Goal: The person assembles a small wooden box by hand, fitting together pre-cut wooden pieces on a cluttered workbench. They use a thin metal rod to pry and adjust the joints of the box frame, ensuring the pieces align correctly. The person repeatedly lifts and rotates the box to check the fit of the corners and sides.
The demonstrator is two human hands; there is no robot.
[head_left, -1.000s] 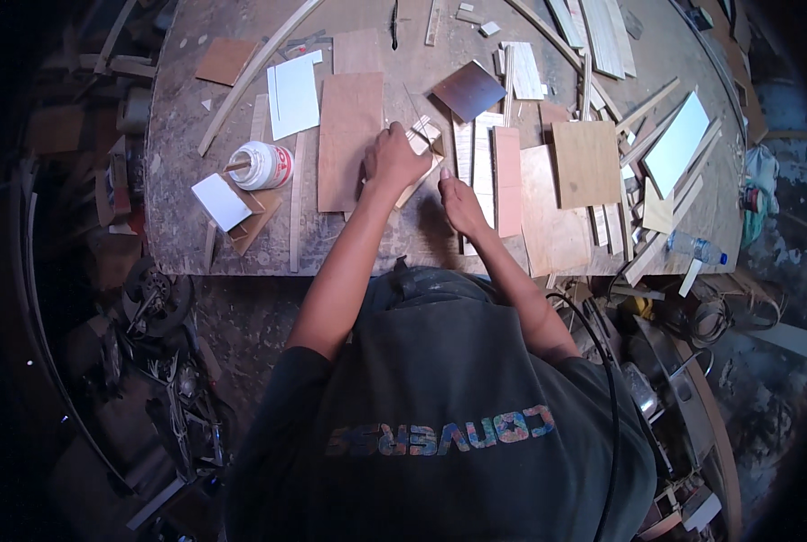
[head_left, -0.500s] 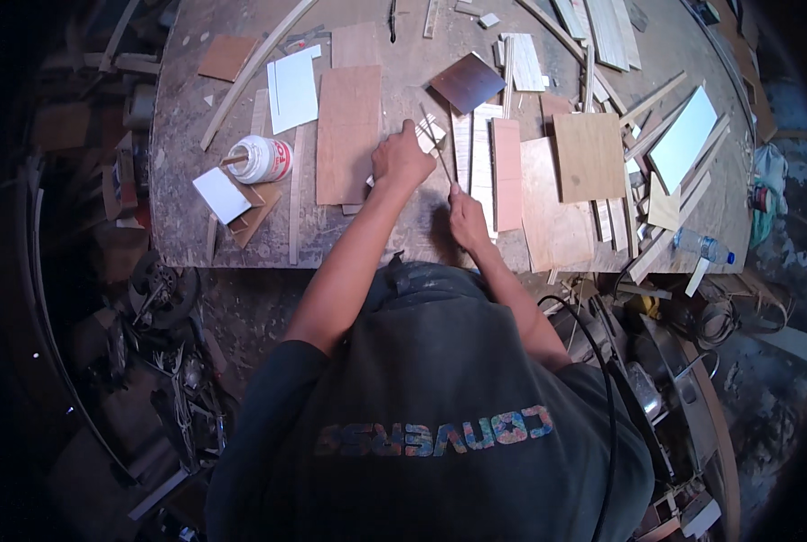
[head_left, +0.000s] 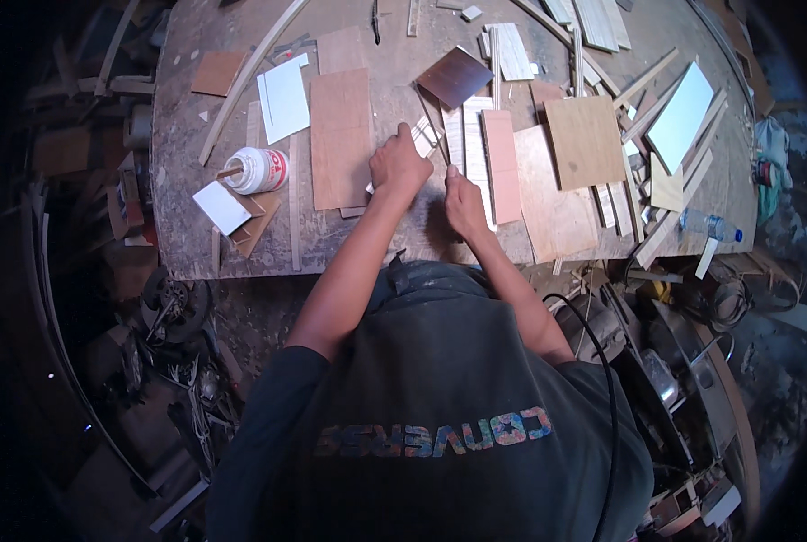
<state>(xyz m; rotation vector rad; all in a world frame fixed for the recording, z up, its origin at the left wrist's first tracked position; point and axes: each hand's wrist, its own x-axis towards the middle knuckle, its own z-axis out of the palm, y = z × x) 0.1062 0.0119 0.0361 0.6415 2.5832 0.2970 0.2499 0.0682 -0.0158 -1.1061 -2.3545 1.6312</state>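
Observation:
My left hand (head_left: 402, 167) presses a pale wood strip (head_left: 426, 138) down on the workbench, fingers closed over it; one end sticks out past the fingertips and the other by the wrist. In my closed right hand (head_left: 464, 200) is a thin, dark, blade-like tool (head_left: 436, 126), slanting away to the left across the strip's far end. Its exact kind is too small to make out. Just beyond lies a dark brown square board (head_left: 460, 78). A tall reddish-brown board (head_left: 340, 140) lies left of my left hand, and a narrow pink board (head_left: 502, 165) right of my right hand.
An open white glue tub (head_left: 261, 170) with a stick in it stands at the left, beside a small white-topped piece (head_left: 221, 208). Boards and strips crowd the right, with a brown panel (head_left: 586, 143), a pale blue panel (head_left: 682, 119) and a plastic bottle (head_left: 711, 224) near the edge.
My right hand has slid a little farther from me, carrying the thin tool forward across the strip. My left hand keeps its hold. The whole view has shifted slightly.

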